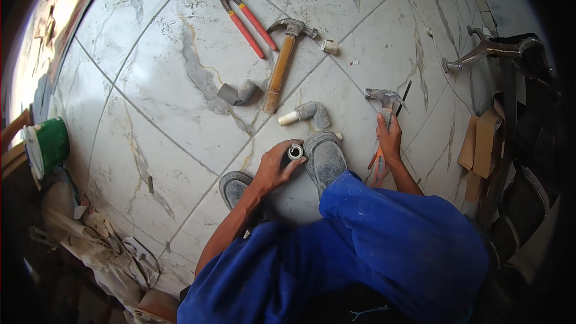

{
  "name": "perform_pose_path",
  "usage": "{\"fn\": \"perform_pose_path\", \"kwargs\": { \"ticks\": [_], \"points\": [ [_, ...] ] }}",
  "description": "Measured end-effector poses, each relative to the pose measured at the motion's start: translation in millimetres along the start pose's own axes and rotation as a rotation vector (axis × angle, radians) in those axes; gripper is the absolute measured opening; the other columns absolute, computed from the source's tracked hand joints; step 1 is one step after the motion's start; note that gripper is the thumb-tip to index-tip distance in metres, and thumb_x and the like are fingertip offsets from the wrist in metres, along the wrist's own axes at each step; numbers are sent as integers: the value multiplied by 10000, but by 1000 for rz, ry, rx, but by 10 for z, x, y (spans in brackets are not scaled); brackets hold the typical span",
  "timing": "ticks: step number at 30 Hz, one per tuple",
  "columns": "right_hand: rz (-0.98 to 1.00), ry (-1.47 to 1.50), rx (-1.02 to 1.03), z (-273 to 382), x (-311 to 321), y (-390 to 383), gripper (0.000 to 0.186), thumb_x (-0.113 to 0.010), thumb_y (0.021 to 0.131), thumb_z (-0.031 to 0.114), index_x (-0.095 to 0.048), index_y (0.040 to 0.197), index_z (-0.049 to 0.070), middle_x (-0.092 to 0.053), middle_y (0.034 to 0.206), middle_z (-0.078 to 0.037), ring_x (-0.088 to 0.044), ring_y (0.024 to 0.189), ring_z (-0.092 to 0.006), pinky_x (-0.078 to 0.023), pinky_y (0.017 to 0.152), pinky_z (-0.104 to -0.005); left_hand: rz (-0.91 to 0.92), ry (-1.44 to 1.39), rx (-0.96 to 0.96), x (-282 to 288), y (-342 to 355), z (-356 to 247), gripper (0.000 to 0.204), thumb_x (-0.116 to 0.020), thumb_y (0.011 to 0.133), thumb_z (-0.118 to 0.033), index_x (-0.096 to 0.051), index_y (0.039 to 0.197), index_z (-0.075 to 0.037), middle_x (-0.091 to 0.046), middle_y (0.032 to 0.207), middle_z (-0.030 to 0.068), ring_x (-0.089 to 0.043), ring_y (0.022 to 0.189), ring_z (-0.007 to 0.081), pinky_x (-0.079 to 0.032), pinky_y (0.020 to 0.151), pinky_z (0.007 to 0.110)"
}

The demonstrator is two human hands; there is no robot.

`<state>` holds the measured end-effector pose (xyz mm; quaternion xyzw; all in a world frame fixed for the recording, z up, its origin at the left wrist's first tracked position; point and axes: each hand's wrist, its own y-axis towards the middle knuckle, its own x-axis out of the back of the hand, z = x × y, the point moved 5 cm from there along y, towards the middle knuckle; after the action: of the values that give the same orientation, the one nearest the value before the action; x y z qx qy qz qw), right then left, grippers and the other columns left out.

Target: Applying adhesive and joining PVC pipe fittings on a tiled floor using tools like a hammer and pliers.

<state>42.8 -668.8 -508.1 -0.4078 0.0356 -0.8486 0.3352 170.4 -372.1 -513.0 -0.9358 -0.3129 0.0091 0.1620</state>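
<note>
My left hand closes its thumb and fingers round a short grey pipe fitting with a pale ring at its open end, beside my shoe. In my right hand is a claw hammer with an orange handle, gripped just below its worn head. Past that grip a thin dark rod sticks out; what holds it I cannot tell. Ahead of my shoe lies a grey elbow fitting with a white pipe stub in one end. Another grey elbow lies farther left.
Farther off on the marble-look tiles lie red-handled pincers, a wooden-handled claw hammer and a short pale pipe piece. A green-and-white bucket stands left. To the right are a cardboard box and a metal chair base.
</note>
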Motion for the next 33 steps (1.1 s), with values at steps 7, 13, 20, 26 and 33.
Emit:
{"fn": "perform_pose_path", "kwargs": {
  "ticks": [7,13,20,26,33],
  "points": [
    [-130,-340,294,-1,144,37,443,-509,914,411,-551,919,-30,-595,652,-202,-602,602,-344,-456,591,-416,-267,282,-246,379,-425,-477,378,-776,688,-132,-590,1008,-55,-632,923,114,-601,878,276,-455,805,357],
    [-43,-574,234,-39,163,175,453,-506,901,435,-564,896,-14,-600,695,-263,-595,680,-439,-461,639,-477,-221,-49,-246,644,-750,-709,322,-720,755,-158,-558,961,29,-623,944,146,-602,940,275,-457,892,403],
    [-27,-677,258,-45,199,211,462,-483,909,445,-568,874,-8,-603,678,-251,-610,656,-408,-470,623,-468,-236,-218,-306,682,-985,-849,351,-708,761,-150,-525,994,38,-613,903,171,-601,927,297,-462,880,428],
    [-39,-910,374,507,195,127,391,-527,904,381,-554,843,-4,-622,743,-201,-626,684,-361,-472,603,-438,-240,-118,-347,733,-996,-876,371,-724,754,-203,-524,958,34,-602,814,137,-601,866,276,-438,913,472],
    [471,-41,1377,2880,-295,-1304,252,-654,827,222,-572,909,-2,-594,854,-128,-615,767,-214,-488,678,-348,-281,159,-375,665,-876,-859,354,-777,704,-177,-527,928,-65,-623,857,103,-623,859,258,-414,969,491]
  ]
}}
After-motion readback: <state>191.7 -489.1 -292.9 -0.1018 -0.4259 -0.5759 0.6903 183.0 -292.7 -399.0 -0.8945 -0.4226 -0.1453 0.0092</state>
